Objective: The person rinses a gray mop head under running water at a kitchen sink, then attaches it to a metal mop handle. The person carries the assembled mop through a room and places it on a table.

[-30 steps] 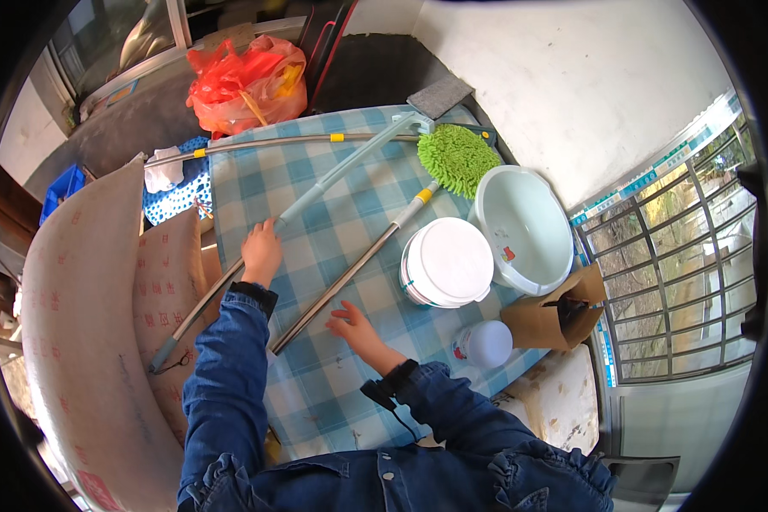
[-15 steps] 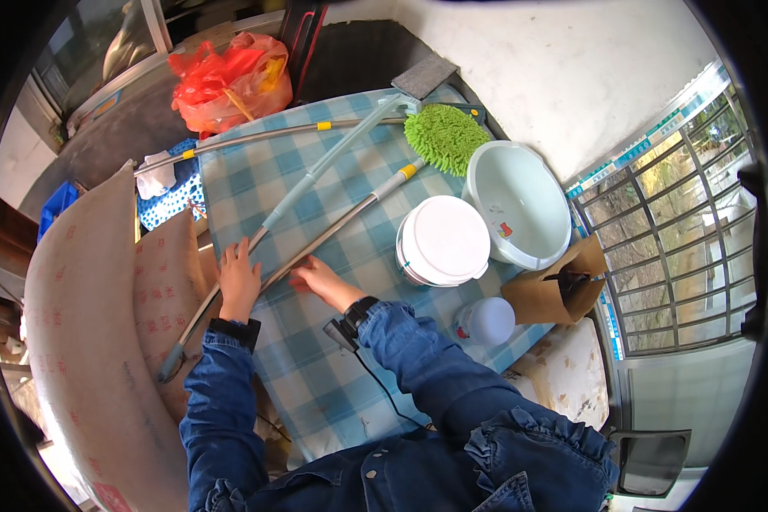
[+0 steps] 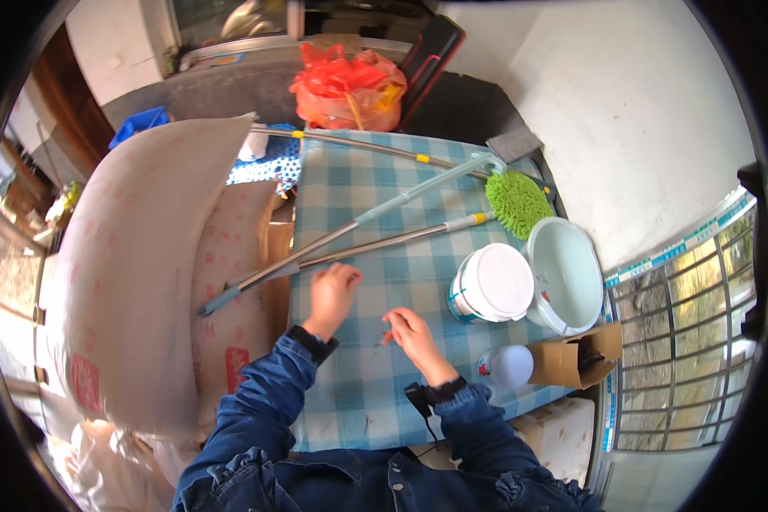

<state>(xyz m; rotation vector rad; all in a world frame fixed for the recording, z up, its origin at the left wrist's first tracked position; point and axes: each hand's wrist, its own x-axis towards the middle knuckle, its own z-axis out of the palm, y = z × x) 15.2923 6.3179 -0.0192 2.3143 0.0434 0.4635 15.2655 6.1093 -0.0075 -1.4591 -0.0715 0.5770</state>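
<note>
My left hand (image 3: 333, 300) is over the checked tablecloth (image 3: 418, 392), its fingers loosely bent with nothing visible in them. Just beyond it lie two poles side by side: one with a light-blue upper section (image 3: 418, 192) and grey flat head (image 3: 514, 145), the other with a green fluffy mop head (image 3: 518, 205). Their lower ends reach past the table's left edge over the sacks. My right hand (image 3: 416, 343) hovers to the right of the left, fingers slightly apart and no object visible in them. Neither hand touches the poles.
A third pole (image 3: 375, 150) crosses the far side. To the right stand a white lidded bucket (image 3: 499, 282), a pale basin (image 3: 567, 273), a small lidded tub (image 3: 510, 367) and an open cardboard box (image 3: 559, 363). Large sacks (image 3: 136, 273) fill the left; a red plastic bag (image 3: 350, 90) sits behind.
Both hands have come away from the poles and drawn back toward me. My view has swung to the left, so the table and its things appear farther right and lower.
</note>
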